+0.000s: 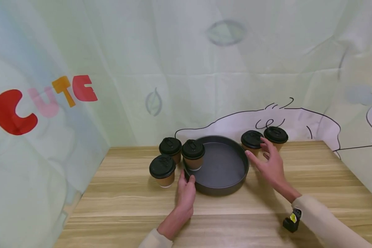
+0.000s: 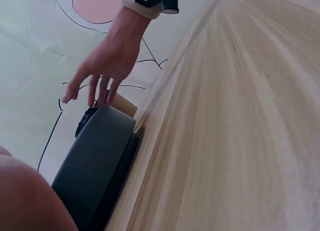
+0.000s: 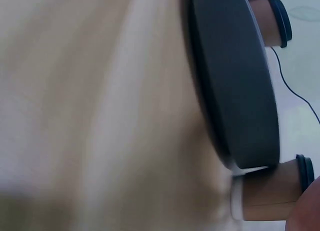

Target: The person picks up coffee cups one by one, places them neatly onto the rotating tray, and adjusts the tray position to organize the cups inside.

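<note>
A round dark grey baking pan (image 1: 220, 168) sits on the wooden table. Inside it, by the left wall, stands a lidded paper coffee cup (image 1: 193, 155) with a black lid and brown body. My left hand (image 1: 185, 196) touches the pan's front left side, its fingers fairly straight along the wall. At the back right, my right hand (image 1: 270, 163) reaches around a second coffee cup (image 1: 252, 141), thumb on the near left and fingers spread at the lid's right side. In the right wrist view this cup (image 3: 270, 191) stands close to the pan wall (image 3: 235, 76).
Another lidded cup (image 1: 276, 135) stands just behind the right hand. Two more cups, one further back (image 1: 170, 148) and one nearer (image 1: 162, 168), are left of the pan. A printed cloth (image 1: 173, 69) hangs along the table's back edge.
</note>
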The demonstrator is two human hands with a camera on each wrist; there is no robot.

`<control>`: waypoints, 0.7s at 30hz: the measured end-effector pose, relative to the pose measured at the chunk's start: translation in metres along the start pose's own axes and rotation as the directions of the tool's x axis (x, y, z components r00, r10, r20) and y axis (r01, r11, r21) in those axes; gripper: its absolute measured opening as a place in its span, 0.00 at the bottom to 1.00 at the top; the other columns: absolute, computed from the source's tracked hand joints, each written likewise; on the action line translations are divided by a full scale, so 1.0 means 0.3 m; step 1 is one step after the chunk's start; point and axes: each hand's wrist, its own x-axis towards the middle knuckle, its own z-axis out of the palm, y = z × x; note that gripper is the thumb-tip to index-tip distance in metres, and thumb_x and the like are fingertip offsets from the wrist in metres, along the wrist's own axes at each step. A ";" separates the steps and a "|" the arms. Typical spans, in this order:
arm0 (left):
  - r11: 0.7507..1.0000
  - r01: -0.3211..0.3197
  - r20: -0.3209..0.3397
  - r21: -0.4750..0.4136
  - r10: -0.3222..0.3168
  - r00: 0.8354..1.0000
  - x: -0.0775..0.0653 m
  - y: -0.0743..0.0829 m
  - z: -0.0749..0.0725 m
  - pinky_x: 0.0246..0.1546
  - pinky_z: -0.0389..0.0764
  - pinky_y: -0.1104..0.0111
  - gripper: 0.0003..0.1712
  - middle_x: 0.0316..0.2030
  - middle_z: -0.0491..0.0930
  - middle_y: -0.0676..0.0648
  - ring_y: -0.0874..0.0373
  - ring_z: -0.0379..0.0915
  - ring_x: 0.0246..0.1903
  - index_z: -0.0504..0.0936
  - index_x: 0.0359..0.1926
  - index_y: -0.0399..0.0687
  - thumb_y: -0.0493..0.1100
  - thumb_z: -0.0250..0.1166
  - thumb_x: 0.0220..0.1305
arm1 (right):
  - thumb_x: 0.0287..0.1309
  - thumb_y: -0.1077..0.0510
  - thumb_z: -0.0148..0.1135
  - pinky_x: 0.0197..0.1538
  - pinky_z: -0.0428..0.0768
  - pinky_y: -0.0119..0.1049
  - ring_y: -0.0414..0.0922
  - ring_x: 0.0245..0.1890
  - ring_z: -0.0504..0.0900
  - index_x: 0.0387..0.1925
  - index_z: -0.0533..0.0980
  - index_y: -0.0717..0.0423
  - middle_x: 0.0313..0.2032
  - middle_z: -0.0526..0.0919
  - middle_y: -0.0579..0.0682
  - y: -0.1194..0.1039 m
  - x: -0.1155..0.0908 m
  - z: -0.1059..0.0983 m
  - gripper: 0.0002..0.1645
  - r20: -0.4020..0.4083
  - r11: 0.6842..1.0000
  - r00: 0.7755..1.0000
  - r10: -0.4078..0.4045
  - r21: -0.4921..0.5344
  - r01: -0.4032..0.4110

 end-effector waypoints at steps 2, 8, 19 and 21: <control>1.000 0.000 -0.005 0.002 0.000 1.000 0.000 0.000 0.000 0.77 0.46 0.44 0.38 0.81 0.38 0.31 0.38 0.34 0.80 0.42 0.81 0.31 0.38 0.48 0.81 | 0.61 0.45 0.74 0.68 0.71 0.61 0.62 0.67 0.70 0.77 0.62 0.57 0.66 0.70 0.66 -0.003 0.032 0.003 0.50 -0.014 0.998 0.998 -0.054 -0.038 0.053; 1.000 0.003 -0.009 -0.001 -0.003 1.000 0.001 0.001 0.002 0.77 0.46 0.45 0.38 0.81 0.38 0.32 0.39 0.34 0.80 0.42 0.81 0.31 0.37 0.48 0.81 | 0.58 0.39 0.75 0.71 0.65 0.64 0.62 0.72 0.64 0.78 0.61 0.57 0.72 0.66 0.64 -0.008 0.105 0.029 0.55 -0.012 0.984 0.995 -0.100 -0.151 0.097; 1.000 -0.002 -0.018 0.004 0.003 1.000 -0.004 0.003 0.003 0.77 0.45 0.45 0.38 0.81 0.38 0.32 0.39 0.34 0.80 0.42 0.81 0.31 0.37 0.48 0.81 | 0.58 0.35 0.72 0.74 0.60 0.65 0.64 0.74 0.58 0.79 0.56 0.60 0.75 0.59 0.67 0.009 0.192 0.096 0.60 -0.001 0.980 1.000 -0.027 -0.198 0.026; 1.000 -0.006 -0.016 0.003 0.006 1.000 -0.005 0.001 0.003 0.77 0.45 0.45 0.38 0.81 0.38 0.31 0.38 0.34 0.80 0.42 0.81 0.31 0.37 0.48 0.81 | 0.59 0.34 0.71 0.74 0.60 0.65 0.64 0.75 0.57 0.80 0.54 0.60 0.75 0.58 0.67 0.008 0.207 0.102 0.61 0.010 0.977 1.000 -0.007 -0.212 0.009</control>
